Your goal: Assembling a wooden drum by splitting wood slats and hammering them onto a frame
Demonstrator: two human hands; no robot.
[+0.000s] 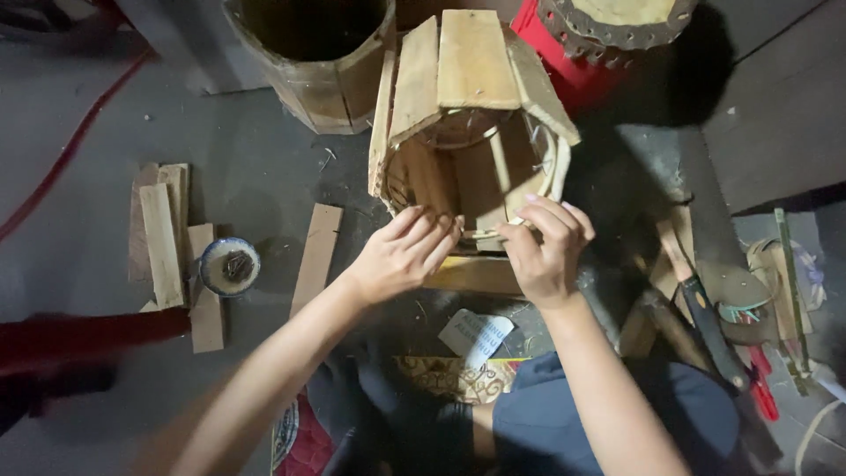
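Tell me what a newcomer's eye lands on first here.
At centre, both hands meet at the near rim of a half-built wooden stave barrel lying on its side: the left hand and the right hand pinch a thin strip there. Behind it stands a second stave barrel, and loose wooden slats lie on the floor at left beside a small round tin.

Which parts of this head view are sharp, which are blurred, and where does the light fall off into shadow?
Head view: both hands, left hand and right hand, and the wooden barrel frame are lit and fairly sharp; the red shape at lower left is smeared; the right floor sinks into shadow.
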